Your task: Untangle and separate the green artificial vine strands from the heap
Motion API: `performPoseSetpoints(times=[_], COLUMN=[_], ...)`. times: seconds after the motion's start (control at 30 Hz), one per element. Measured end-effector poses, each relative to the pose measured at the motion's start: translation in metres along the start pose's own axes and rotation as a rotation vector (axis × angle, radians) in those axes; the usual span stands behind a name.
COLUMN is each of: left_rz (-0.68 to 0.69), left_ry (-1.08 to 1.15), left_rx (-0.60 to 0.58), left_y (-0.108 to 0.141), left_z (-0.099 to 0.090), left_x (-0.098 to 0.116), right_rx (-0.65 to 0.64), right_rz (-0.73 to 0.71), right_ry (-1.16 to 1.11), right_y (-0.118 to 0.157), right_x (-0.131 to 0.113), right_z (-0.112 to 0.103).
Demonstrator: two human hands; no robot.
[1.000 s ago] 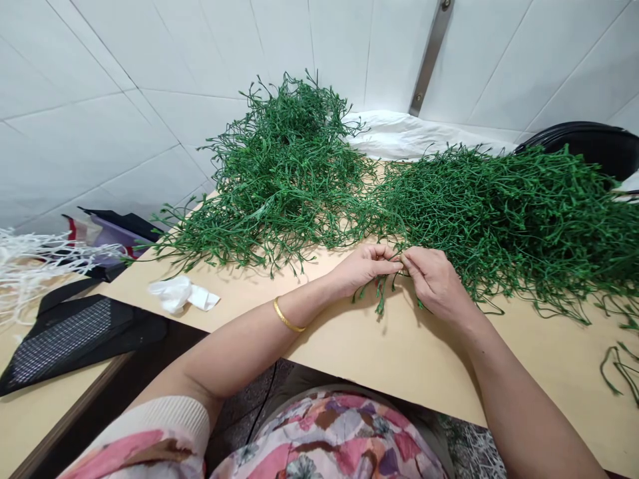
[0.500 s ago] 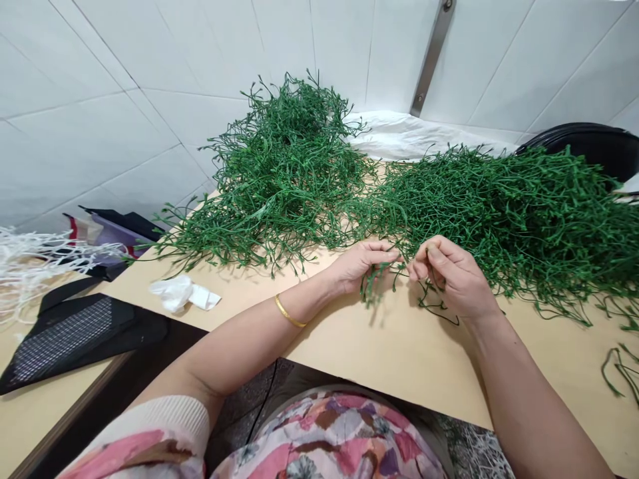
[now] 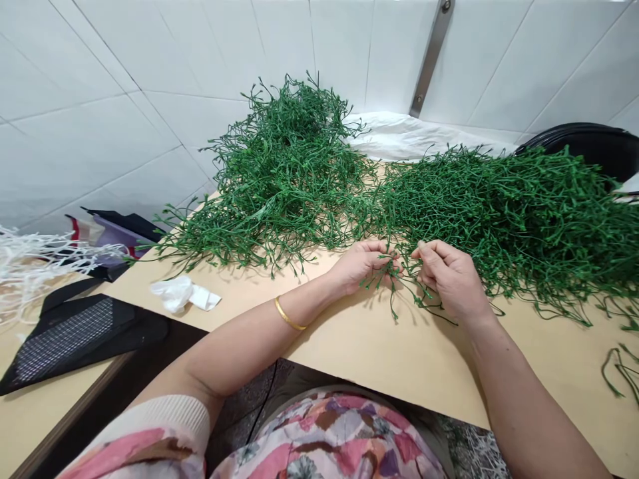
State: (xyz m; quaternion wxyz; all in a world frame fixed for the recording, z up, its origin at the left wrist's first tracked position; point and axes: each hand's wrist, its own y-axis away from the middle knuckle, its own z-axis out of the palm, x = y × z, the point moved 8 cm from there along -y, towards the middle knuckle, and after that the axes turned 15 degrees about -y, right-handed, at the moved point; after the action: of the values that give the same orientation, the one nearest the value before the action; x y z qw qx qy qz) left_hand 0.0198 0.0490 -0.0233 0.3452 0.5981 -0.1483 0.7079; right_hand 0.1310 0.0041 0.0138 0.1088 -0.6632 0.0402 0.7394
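Observation:
My left hand (image 3: pixel 363 267) is closed on a few thin green stems (image 3: pixel 388 269), whose tips hang below the fingers. Just to its right, my right hand (image 3: pixel 446 274) is closed too, thumb against forefinger, with dark green stems (image 3: pixel 432 305) trailing under its palm. A small gap separates the two hands. Behind my left hand rises a tall heap of green stems (image 3: pixel 294 159). A wider heap of green stems (image 3: pixel 509 213) spreads behind and right of my right hand. Both heaps lie on the light wooden table (image 3: pixel 389 359).
Crumpled white tissue (image 3: pixel 184 294) lies left on the table. A black mesh item (image 3: pixel 64 339) and white strands (image 3: pixel 44 266) are at the far left. White cloth (image 3: pixel 424 136) lies by the tiled wall, a black rounded object (image 3: pixel 584 143) at back right. Loose stems (image 3: pixel 622 372) lie right.
My right hand's thumb and forefinger have shifted slightly up and away from my left fingers. The stems at my left hand hang differently, some now reaching lower and toward the right.

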Motion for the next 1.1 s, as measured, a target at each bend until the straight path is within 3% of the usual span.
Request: performPoseSetpoints(times=[0.27, 0.43, 0.57, 0.83, 1.0, 1.1], left_rz=[0.174, 0.233, 0.255, 0.315, 0.235, 0.269], left_ry=[-0.336, -0.385, -0.465, -0.559, -0.511, -0.553], left_rx=[0.134, 0.178, 0.215, 0.253, 0.258, 0.282], left_y=[0.001, 0.005, 0.006, 0.007, 0.007, 0.008], left_z=[-0.009, -0.009, -0.010, -0.010, -0.013, -0.013], left_x=[0.010, 0.017, 0.021, 0.025, 0.022, 0.025], right_rx=[-0.040, -0.107, -0.199, -0.117, 0.119, 0.202], right_rz=[0.028, 0.055, 0.020, 0.090, -0.084, -0.126], right_ry=[0.097, 0.220, 0.183, 0.029, -0.113, -0.189], right_y=[-0.003, 0.000, 0.000, -0.002, -0.004, -0.006], right_x=[0.008, 0.005, 0.003, 0.011, -0.014, -0.018], right_z=[0.004, 0.016, 0.026, 0.015, -0.013, -0.024])
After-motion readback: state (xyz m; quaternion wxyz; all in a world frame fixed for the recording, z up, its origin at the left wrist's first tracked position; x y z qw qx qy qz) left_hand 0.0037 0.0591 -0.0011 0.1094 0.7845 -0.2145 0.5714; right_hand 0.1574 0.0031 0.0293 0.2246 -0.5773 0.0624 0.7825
